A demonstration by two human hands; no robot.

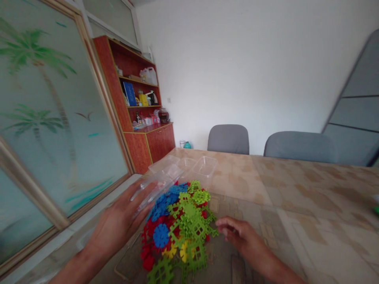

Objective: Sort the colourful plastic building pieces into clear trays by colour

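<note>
My left hand [120, 217] grips a clear plastic container [161, 183], which is tilted beside the pile on the table. A heap of flat plastic building pieces lies before me: blue pieces [166, 201] at the back left, light green pieces [189, 215] on top and to the right, red pieces [148, 256] at the left edge, and yellow pieces [183, 250] near the front. My right hand [237, 234] is at the right edge of the heap, its fingers loosely bent and nothing visible in them. Whether its fingertips touch a green piece I cannot tell.
More clear plastic containers [205, 166] stand behind the pile on the patterned table [296, 197]. Two grey chairs [227, 139] are at the far side. A wooden cabinet [160, 142] and a frosted glass door [59, 118] are to the left. Something green [376, 211] shows at the right edge.
</note>
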